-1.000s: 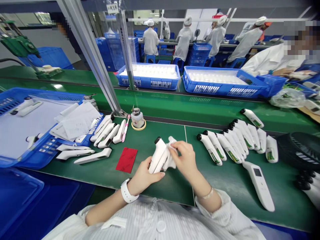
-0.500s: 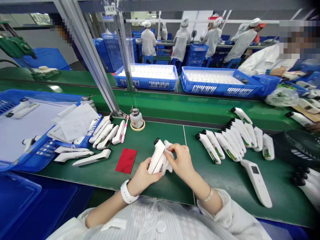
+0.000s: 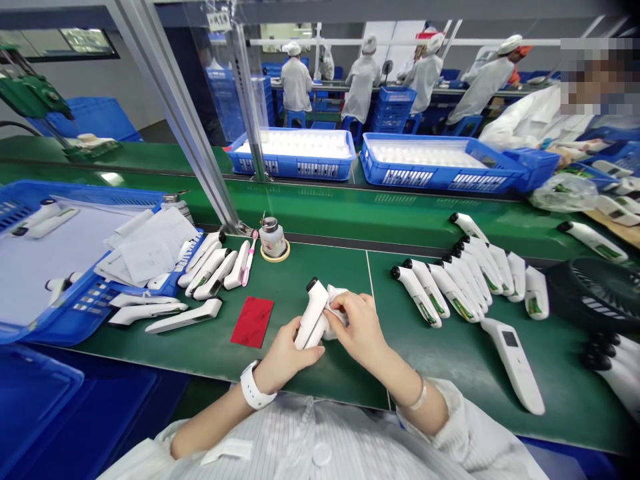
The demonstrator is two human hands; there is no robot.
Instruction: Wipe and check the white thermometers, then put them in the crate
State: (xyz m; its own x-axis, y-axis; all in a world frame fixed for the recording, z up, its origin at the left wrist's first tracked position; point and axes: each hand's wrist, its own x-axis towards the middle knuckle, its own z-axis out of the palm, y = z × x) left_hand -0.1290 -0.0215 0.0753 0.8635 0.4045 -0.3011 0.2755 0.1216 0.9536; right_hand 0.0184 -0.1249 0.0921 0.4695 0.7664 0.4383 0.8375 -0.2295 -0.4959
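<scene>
Here, gripping white thermometer [image 3: 313, 312] in fingers of left hand [image 3: 283, 359], lengthwise away and slightly rightward; pinching cloth [image 3: 332, 293] along its right side, with right hand [image 3: 363, 330].

In the fingers of the left hand [image 3: 281, 359], the device [image 3: 312, 311] is white with a black tip; the cloth [image 3: 334, 293] in the fingers of the right hand [image 3: 364, 328] is white. Left of the fingers, a card [image 3: 252, 322] is red with darker streaks. Right of them, white housings [image 3: 417, 294] have black ends, some with green insides. Beneath the fingers, the worktop [image 3: 210, 349] is green; behind them, the coat [image 3: 285, 443] is white, finely striped.
</scene>
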